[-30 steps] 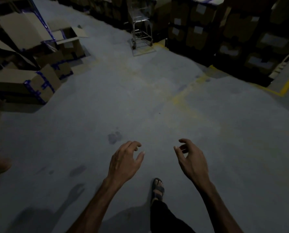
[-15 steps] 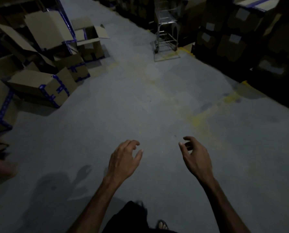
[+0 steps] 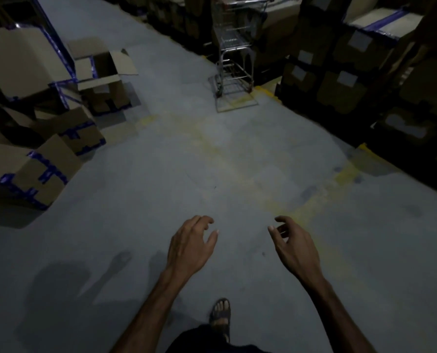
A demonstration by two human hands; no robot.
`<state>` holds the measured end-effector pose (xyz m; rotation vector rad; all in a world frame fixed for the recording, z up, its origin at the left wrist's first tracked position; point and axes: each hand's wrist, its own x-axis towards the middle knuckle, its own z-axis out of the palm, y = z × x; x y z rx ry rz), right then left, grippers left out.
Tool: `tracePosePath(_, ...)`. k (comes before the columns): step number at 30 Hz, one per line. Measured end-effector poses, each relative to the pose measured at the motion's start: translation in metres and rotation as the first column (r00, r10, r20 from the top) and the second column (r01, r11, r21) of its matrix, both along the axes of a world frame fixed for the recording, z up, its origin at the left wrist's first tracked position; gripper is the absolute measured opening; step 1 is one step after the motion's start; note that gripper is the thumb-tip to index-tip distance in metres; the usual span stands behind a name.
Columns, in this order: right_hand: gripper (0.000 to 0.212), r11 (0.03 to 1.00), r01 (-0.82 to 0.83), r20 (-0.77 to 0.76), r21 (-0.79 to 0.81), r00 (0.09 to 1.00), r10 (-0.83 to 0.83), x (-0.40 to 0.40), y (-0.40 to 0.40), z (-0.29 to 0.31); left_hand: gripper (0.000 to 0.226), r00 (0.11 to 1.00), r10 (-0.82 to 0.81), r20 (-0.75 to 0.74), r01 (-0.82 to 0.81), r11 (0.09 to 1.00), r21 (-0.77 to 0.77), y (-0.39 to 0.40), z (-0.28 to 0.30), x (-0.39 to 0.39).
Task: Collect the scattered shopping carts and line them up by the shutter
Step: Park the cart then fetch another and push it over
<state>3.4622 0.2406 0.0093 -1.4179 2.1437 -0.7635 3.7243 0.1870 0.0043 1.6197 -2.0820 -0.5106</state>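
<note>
A metal wire shopping cart (image 3: 234,50) stands at the far end of the dim aisle, against dark stacked boxes, its lower rack facing me. Its top is cut off by the frame edge. My left hand (image 3: 189,247) and my right hand (image 3: 292,243) are held out in front of me over the grey floor, well short of the cart. Both hands are empty with fingers loosely curled and apart. No shutter is in view.
Tumbled cardboard boxes with blue tape (image 3: 34,171) and an opened box (image 3: 103,72) crowd the left side. Dark stacked cartons (image 3: 352,80) line the right, behind a worn yellow floor line (image 3: 344,174). My sandalled foot (image 3: 221,314) steps on the concrete floor.
I have walked forward along the aisle: the cart and the boxes have come closer and larger. My hands keep the same open pose in front of me.
</note>
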Motion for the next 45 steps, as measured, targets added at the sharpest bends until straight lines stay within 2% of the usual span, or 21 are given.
tracePosePath(6, 0.038, 0.997, 0.076, 0.017, -0.034, 0.997, -0.075, -0.02, -0.128, 0.016, 0.024, 0.995, -0.093, 0.02, 0.094, 0.995, -0.032, -0.155, 0.019, -0.03)
tracePosePath(16, 0.036, 0.996, 0.086, 0.032, 0.008, 0.996, -0.086, -0.093, -0.351, -0.03, 0.024, 0.994, -0.092, 0.063, 0.093, 0.995, -0.016, -0.376, -0.011, -0.086)
tracePosePath(21, 0.038, 0.996, 0.089, 0.069, -0.002, 0.994, -0.089, -0.131, -0.483, -0.025, 0.025, 0.987, -0.099, 0.129, 0.104, 0.994, -0.026, -0.506, 0.005, -0.118)
tracePosePath(27, 0.035, 0.999, -0.04, 0.011, -0.007, 0.999, 0.04, -0.149, -0.639, -0.002, 0.027, 0.998, 0.015, 0.068, -0.011, 0.999, -0.05, -0.632, 0.03, -0.142)
tracePosePath(32, 0.035, 0.998, -0.063, 0.012, -0.02, 0.998, 0.063, -0.157, -0.744, -0.003, 0.025, 0.997, 0.07, 0.037, -0.07, 0.997, -0.01, -0.719, 0.016, -0.15)
tracePosePath(39, 0.039, 0.999, -0.026, -0.037, 0.034, 0.999, 0.027, -0.179, -0.877, -0.025, 0.024, 1.0, 0.013, 0.017, -0.013, 1.0, 0.017, -0.884, -0.012, -0.172)
tracePosePath(45, 0.038, 0.994, 0.102, -0.052, 0.031, 0.994, -0.1, -0.21, -0.993, -0.003, 0.024, 0.994, -0.104, 0.022, 0.104, 0.995, 0.002, -1.047, 0.002, -0.203)
